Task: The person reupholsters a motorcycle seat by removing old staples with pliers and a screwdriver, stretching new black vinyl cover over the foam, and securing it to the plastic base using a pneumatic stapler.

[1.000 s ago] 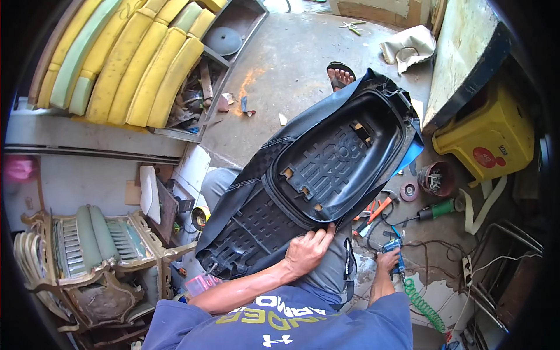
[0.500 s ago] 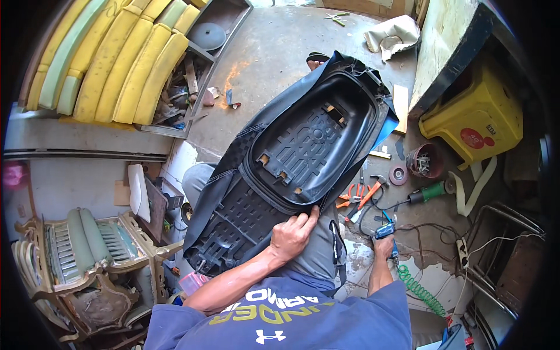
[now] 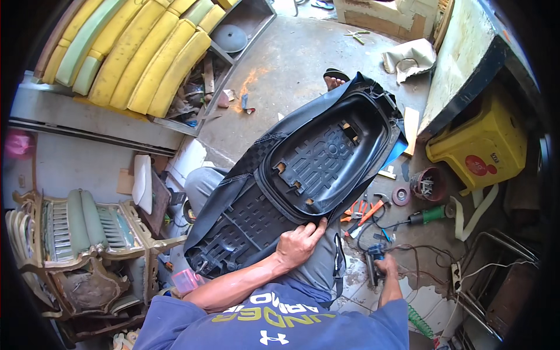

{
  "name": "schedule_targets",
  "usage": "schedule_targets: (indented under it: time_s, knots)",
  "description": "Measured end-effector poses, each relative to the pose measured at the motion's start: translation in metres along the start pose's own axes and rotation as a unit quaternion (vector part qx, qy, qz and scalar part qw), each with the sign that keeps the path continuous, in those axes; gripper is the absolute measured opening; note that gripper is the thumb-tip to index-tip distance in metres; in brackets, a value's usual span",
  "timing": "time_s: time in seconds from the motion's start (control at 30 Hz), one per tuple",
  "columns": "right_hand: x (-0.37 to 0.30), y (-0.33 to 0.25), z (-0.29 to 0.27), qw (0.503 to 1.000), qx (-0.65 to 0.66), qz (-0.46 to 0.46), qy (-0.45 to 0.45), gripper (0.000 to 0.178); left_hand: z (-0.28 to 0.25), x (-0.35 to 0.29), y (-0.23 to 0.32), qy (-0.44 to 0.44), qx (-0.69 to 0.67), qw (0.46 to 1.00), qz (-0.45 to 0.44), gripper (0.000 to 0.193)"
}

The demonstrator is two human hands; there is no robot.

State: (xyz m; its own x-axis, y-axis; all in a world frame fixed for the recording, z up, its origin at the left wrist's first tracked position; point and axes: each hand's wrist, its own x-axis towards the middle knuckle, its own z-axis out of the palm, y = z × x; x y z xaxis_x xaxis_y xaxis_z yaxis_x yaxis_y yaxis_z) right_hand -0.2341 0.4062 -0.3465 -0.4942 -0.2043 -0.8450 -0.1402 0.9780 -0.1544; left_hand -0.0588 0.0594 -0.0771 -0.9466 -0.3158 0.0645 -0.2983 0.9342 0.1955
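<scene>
An upside-down motorcycle seat (image 3: 329, 154) rests across my lap, its black plastic base facing up. Black seat cover material (image 3: 256, 143) with light stitching hangs loosely around the rim. My left hand (image 3: 300, 244) is closed at the near edge of the seat, fingertips pinching the cover against the base. Away from the seat, to the right and low over the floor, my right hand (image 3: 386, 267) grips a blue and dark air staple gun (image 3: 373, 256). A green coiled hose (image 3: 420, 322) shows beside my right forearm.
Pliers (image 3: 353, 211), an orange-handled hammer (image 3: 373, 209), a tape roll (image 3: 401, 195), a tub of small parts (image 3: 429, 184) and a green power tool (image 3: 429, 216) lie right of the seat. Cables trail beyond. A yellow stool (image 3: 478, 154) lies tipped over; yellow foam pads (image 3: 134, 64) stand far left.
My right hand has turned the staple gun, which now points differently and shows its dark body. The left hand keeps its place on the seat edge. The whole view has shifted slightly.
</scene>
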Motion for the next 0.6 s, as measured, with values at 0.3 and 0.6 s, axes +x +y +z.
schedule_targets:
  time_s: [0.3,0.6]
  knots:
    - [-0.146,-0.133,-0.060,0.858,0.492,-0.091,0.120,0.025,-0.001,0.003,0.002,-0.006,-0.033,0.999,0.005,0.054]
    - [-0.261,-0.244,-0.127,0.903,0.215,-0.293,0.229,0.029,-0.004,-0.001,0.000,0.022,-0.033,0.999,0.032,0.047]
